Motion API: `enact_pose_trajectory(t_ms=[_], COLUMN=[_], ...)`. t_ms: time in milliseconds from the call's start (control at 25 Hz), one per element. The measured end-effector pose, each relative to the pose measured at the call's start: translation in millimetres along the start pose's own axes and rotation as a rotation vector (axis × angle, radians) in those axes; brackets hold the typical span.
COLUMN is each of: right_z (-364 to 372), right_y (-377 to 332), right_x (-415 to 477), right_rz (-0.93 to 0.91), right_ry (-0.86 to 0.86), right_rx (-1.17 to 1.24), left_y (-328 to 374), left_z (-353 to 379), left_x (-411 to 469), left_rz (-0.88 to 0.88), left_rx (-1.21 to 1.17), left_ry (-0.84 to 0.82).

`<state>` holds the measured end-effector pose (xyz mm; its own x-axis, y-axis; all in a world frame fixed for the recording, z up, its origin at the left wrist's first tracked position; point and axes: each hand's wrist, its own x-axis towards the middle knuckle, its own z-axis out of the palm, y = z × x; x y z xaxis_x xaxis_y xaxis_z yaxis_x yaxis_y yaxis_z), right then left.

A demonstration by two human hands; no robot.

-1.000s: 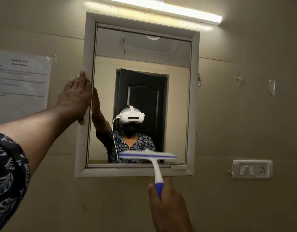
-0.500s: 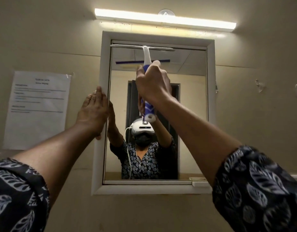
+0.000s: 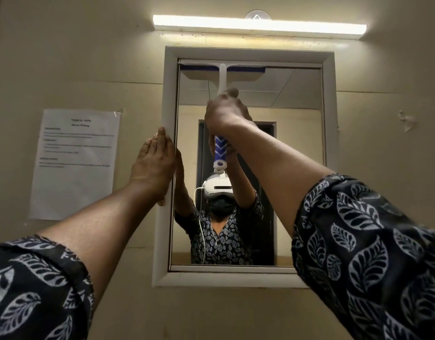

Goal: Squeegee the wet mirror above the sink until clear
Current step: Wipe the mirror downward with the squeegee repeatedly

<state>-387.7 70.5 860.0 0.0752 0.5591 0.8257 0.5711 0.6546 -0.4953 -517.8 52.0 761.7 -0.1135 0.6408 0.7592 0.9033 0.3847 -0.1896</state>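
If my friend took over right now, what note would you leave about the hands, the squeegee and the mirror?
Right hand grips the squeegee by its handle; the blade sits at the top edge of the mirror, left side.
Left hand, fingers straight, presses the left side of the white frame.
Done: cannot tell, wetness does not show on the glass.
Left: pull the blade down, then probably the strip on the right.

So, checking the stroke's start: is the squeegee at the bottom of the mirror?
No, the squeegee lies along the top of the mirror, in the right hand.
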Motion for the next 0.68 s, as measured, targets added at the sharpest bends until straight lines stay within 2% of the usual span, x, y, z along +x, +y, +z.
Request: enact_pose_trajectory(t_ms=[320, 520, 680], right_z=[0, 16, 23], right_y=[21, 71, 106], right_x=[-50, -130, -207], right_rz=[-0.019, -0.059, 0.011], right_ry=[-0.05, -0.124, -0.213], right_rx=[-0.105, -0.154, -0.224], left_y=[-16, -22, -20], left_z=[5, 6, 4], left_x=[1, -1, -1], left_rz=[0.061, 0.077, 0.076], left_rx=[-0.078, -0.122, -0.104], left_ry=[0.016, 0.029, -0.005])
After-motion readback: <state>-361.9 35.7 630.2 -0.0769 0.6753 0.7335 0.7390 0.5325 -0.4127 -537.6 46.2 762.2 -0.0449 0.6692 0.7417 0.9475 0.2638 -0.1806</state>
